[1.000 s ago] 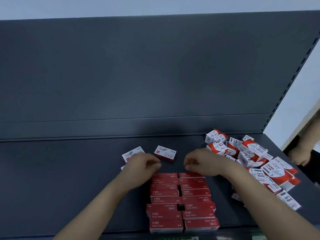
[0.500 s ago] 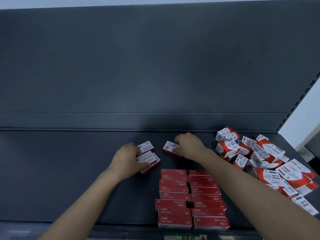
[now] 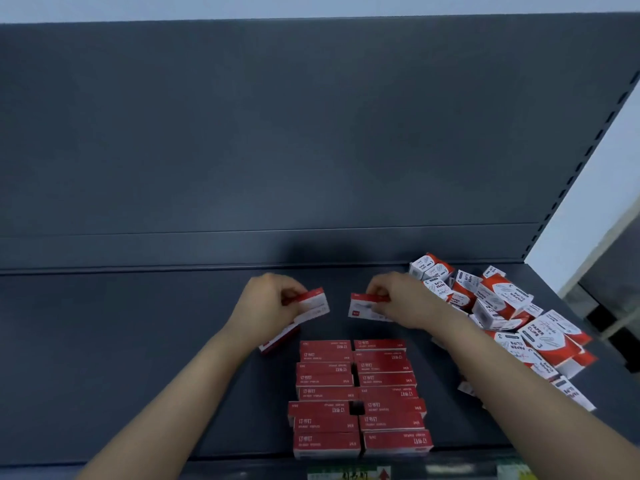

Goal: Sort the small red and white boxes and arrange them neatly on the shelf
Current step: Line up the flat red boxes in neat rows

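My left hand grips a small red and white box, and a second box shows under its palm. My right hand pinches another red and white box, held just above the dark shelf. Both hands hover behind two neat columns of red staple boxes that run toward the shelf's front edge. A loose pile of red and white paper clip boxes lies to the right, beside my right forearm.
The shelf's dark back panel rises behind the hands. A perforated upright bounds the shelf on the right. Price labels sit along the front edge.
Both hands reached back from the red columns to the loose boxes behind them, took hold of them and lifted them. The view shifted slightly.
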Motion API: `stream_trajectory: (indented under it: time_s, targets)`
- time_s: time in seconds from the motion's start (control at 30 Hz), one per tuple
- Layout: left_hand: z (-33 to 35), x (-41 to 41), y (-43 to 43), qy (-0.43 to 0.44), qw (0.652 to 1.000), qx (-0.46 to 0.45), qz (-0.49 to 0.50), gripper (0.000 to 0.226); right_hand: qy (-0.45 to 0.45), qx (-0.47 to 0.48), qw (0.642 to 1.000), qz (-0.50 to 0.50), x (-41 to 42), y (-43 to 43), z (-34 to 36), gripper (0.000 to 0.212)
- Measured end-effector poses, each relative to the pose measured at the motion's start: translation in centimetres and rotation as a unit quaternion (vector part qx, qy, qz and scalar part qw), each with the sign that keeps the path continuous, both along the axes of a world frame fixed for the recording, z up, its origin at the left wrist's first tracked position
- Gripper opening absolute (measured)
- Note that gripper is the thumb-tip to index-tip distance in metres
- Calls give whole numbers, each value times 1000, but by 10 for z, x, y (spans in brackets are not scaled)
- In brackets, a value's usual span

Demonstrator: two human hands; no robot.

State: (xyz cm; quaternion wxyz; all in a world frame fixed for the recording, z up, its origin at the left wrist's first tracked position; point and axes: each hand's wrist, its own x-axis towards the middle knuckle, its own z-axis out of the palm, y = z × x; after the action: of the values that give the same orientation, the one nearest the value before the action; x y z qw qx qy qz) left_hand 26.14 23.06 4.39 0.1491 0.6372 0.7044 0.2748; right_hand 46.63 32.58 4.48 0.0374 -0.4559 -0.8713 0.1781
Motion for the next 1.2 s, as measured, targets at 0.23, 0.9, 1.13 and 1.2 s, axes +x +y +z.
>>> stream_trajectory:
  time_s: [0.23, 0.9, 1.13, 1.2]
  targets:
    - [-12, 34, 9, 76, 985, -109, -109, 21, -7, -81, 994, 70, 25, -16, -8, 19]
    - [-35, -14, -27, 132, 974, -150, 103, 35, -31, -31, 973, 225, -144, 12, -16, 33]
    - [-46, -18, -28, 100, 982, -116, 110, 48, -85, -5, 966, 243, -166, 9, -28, 17]
    - [-46, -20, -26, 88, 984, -111, 106, 48, -65, 0, 972, 227, -161, 9, -28, 18]
